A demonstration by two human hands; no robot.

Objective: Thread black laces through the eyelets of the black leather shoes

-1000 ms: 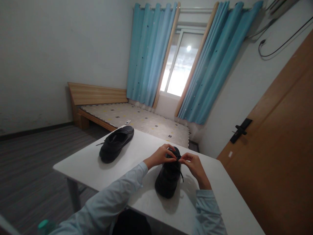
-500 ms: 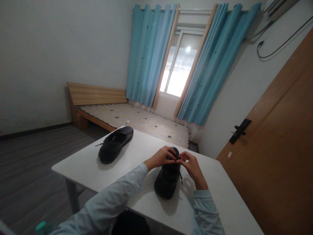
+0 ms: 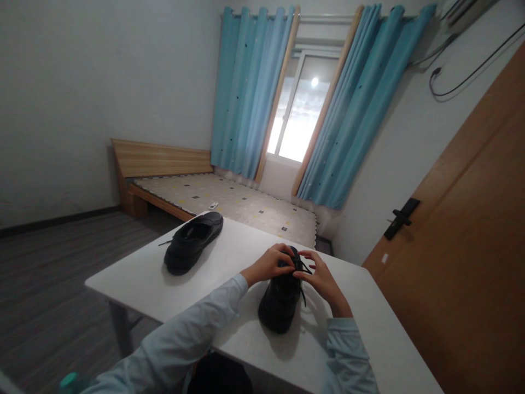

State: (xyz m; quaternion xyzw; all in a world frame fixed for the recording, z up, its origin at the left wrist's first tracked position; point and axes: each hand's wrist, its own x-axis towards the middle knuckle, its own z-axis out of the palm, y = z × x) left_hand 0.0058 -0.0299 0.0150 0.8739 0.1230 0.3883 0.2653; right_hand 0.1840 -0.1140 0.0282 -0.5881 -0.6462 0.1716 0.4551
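A black lace-up shoe point(image 3: 279, 306) stands on the white table point(image 3: 241, 246), its heel toward me. My left hand point(image 3: 273, 262) reaches over its lacing from the left, fingers closed in a pinch at the black shoelace point(image 3: 304, 266). On the right side of the same shoe is my right hand point(image 3: 320, 276), its thumb and forefinger apart, with lace showing between them. The fingertips partly hide the lacing, so the exact grip on the lace is unclear. A second black shoe point(image 3: 192, 246) rests apart at the table's left, a lace end sticking out.
Beyond the table is a wooden bed point(image 3: 164, 158) with a patterned mattress, a small white remote point(image 3: 213, 206) lying on it. A brown door point(image 3: 459, 219) with a black handle point(image 3: 400, 220) stands at the right. A green bottle cap point(image 3: 69, 380) shows at lower left.
My right thumb and forefinger have spread apart, and a lace now shows between them, pointing right. My left hand stays at the lacing. Both shoes keep their places.
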